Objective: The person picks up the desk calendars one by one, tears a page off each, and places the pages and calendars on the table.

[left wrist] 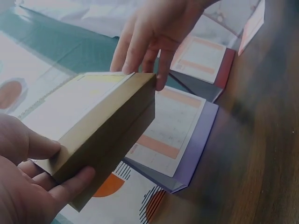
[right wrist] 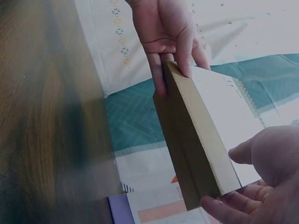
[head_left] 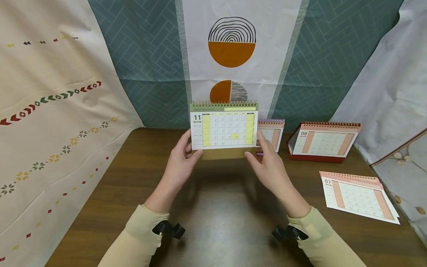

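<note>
A spiral-bound desk calendar [head_left: 224,129] with a green header, yellow columns and the number 11 is held up above the table, facing me. My left hand [head_left: 180,159] grips its lower left corner, thumb on the front and fingers behind. On the lower right corner, my right hand [head_left: 268,159] grips it in the same way. The brown cardboard base [left wrist: 107,126] of the calendar shows in the left wrist view, folded and lifted off the surface. Both hands also appear at its two ends in the right wrist view.
Partly hidden behind the held calendar stands a purple-based calendar [head_left: 276,131]. A red-based calendar [head_left: 325,142] marked 08 stands to the right. Nearer me lie loose calendar sheets [head_left: 358,196] marked 07 on the brown wooden table [head_left: 140,178]. Patterned cloths [head_left: 150,55] hang around it.
</note>
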The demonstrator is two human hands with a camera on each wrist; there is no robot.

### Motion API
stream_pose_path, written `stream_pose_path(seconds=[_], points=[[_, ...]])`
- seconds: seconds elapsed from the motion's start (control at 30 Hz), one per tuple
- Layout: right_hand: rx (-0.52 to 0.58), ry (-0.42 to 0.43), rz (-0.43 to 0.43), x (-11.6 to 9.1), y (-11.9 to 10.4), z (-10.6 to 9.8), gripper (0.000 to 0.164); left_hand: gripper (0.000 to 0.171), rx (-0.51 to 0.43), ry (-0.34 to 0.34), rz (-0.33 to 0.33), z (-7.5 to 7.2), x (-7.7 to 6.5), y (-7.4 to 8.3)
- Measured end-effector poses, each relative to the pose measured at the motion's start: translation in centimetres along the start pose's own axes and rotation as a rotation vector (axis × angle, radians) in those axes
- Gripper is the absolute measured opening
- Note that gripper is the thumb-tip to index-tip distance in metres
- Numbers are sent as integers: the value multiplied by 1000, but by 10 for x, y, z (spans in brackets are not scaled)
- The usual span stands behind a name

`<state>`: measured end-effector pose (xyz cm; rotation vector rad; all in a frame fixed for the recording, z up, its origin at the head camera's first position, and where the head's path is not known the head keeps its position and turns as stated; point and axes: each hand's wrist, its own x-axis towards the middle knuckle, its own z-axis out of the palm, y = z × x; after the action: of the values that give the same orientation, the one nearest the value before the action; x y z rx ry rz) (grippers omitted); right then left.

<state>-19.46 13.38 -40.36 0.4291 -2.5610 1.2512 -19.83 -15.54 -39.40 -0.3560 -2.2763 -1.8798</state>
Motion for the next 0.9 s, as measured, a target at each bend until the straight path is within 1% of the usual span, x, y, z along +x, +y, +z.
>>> stream_pose_path(seconds=[0.13,0.3,0.63,0.77,0.9], points=[[-15,11,-17,0,-2,-1,89,69,-44,10,-9,0,0,1],[-33,11,-21,-1,-4,-1,91,66,-87,21,-4,1,0,3],[-32,19,-38,-2,-4,2,93,64,-115,41,-20,3,-2,3],[-23,52,-73,-2,-3,2,92,65,-117,41,-20,4,-3,3],[-13,119,-88,-1,-3,1,85,65,-110,41,-17,5,-3,2]])
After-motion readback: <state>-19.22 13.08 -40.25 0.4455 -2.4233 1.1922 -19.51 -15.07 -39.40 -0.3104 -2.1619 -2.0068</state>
